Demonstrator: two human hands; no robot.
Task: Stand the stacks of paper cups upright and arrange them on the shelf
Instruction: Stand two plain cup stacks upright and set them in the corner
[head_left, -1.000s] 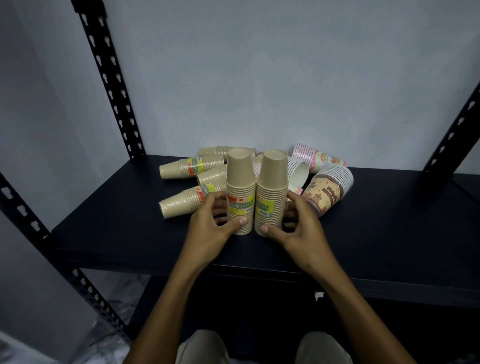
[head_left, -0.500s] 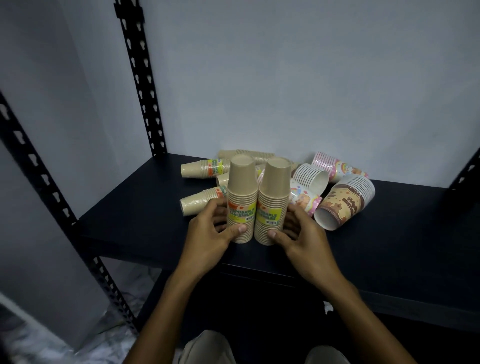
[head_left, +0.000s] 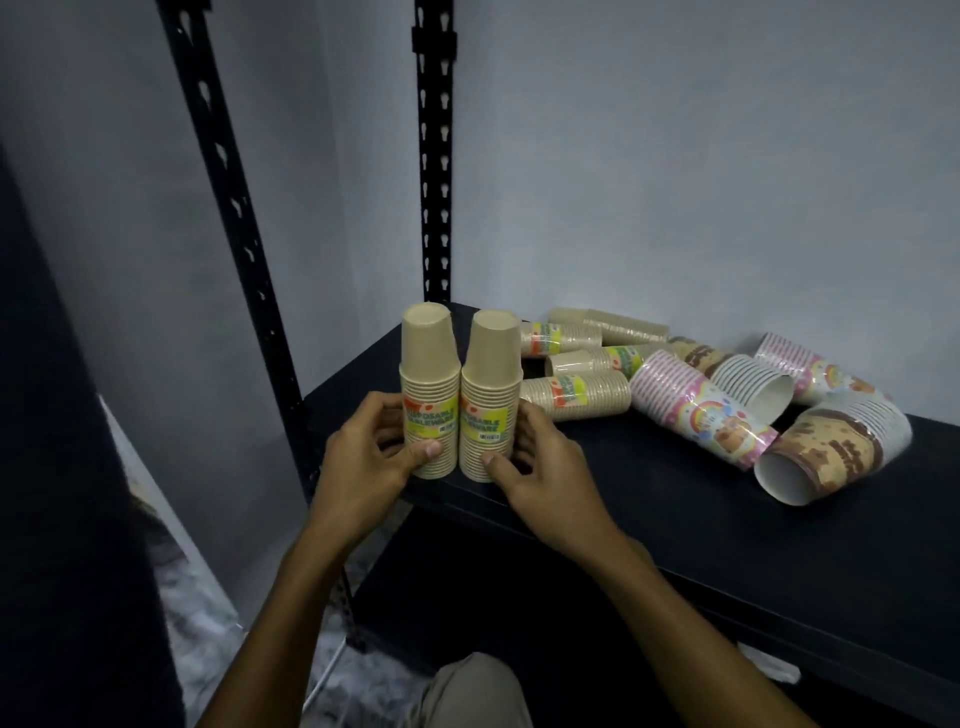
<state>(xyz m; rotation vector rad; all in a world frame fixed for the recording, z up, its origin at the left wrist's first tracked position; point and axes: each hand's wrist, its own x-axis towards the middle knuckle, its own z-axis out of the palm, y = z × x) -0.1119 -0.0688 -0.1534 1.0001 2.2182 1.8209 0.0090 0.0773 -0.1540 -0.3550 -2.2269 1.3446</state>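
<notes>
Two tan cup stacks stand upright, mouths down, side by side near the front left corner of the black shelf (head_left: 675, 525). My left hand (head_left: 363, 462) wraps the left stack (head_left: 428, 374); my right hand (head_left: 540, 467) wraps the right stack (head_left: 491, 379). Behind and to the right, several tan stacks (head_left: 576, 397) lie on their sides. Further right lie a pink rainbow-print stack (head_left: 696, 410), a second pink stack (head_left: 800, 364), a white-rimmed stack (head_left: 753, 382) and a brown-print stack (head_left: 831, 452).
Black slotted shelf posts rise at the front left (head_left: 228, 208) and back left (head_left: 434, 156). A grey wall (head_left: 675, 156) closes the back. The shelf's front right part is bare dark surface. Below, a lower shelf and a patterned floor show.
Both hands have slid the two upright stacks leftward from the middle of the pile to the shelf's front left corner; the lying stacks stayed in place. The view has turned left.
</notes>
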